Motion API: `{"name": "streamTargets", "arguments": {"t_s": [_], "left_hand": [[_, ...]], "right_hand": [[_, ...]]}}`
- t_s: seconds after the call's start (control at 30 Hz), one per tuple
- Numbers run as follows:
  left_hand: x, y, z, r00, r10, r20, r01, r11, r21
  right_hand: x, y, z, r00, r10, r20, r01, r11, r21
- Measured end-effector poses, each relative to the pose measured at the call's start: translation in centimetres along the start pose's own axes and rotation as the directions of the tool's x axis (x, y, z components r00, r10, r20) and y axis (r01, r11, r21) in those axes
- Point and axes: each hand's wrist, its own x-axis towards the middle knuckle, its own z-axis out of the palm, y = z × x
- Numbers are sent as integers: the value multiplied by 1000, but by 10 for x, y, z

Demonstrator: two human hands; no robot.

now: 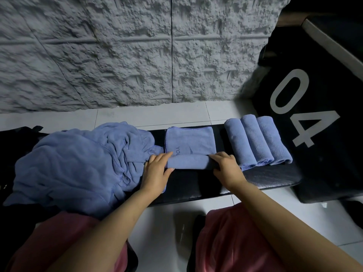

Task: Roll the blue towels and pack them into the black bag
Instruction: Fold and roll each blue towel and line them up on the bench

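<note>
- Step in hand: rolling 1 folded blue towel on the middle of the black bench. Its near edge is rolled, its far part flat.
- Left hand grips the roll's left end; right hand curls round its right end.
- 3 rolled towels lie at the bench's right end, and an unrolled pile covers its left end.
- Next, likely: push the roll away evenly, keeping both ends level and tight.
- The black bag cannot be made out for certain.
</note>
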Motion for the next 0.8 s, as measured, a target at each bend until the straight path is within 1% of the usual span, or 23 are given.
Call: {"name": "streamTargets", "arguments": {"t_s": [0.07,0.1,0.17,0.27,0.37,0.4,0.43,0.5,0.53,0.57,0.67,0.73,0.8], "left_hand": [[5,1,0,989,-145,35,148,979,-136],[8,1,-1,980,-191,48,197,965,-173],[11,5,-4,973,-227,48,232,960,-155],[11,10,-7,978,-208,6,208,976,-61],[9,11,-6,973,-232,15,232,972,-43],[9,11,-6,971,-238,7,238,970,-41],[10,12,-6,972,-236,-8,236,971,-44],[9,14,-6,982,-176,-68,170,982,-77],[9,14,-6,987,-122,-107,113,990,-87],[8,15,-7,989,-71,-133,59,994,-87],[6,9,-7,988,37,-153,-47,997,-65],[4,3,-7,994,61,-86,-63,998,-29],[3,0,-6,996,87,-13,-86,995,59]], "right_hand": [[1,1,-2,995,94,-16,-90,982,166],[1,1,-3,991,129,-25,-119,963,244],[0,0,-5,987,158,-40,-135,932,337],[-1,-2,-5,980,193,-36,-164,905,392],[1,-1,-3,975,220,-35,-193,911,366],[2,-2,-3,974,216,-62,-182,920,348],[2,-2,-3,972,202,-117,-155,934,323],[2,-4,-4,958,125,-259,-60,968,246],[1,-5,-4,949,71,-306,-9,980,199],[1,-7,-5,946,21,-324,33,987,159],[0,-8,-5,952,-68,-300,111,985,130],[1,-6,-3,965,-138,-225,163,982,98],[1,-4,-1,980,-161,-116,160,987,-18]]}}
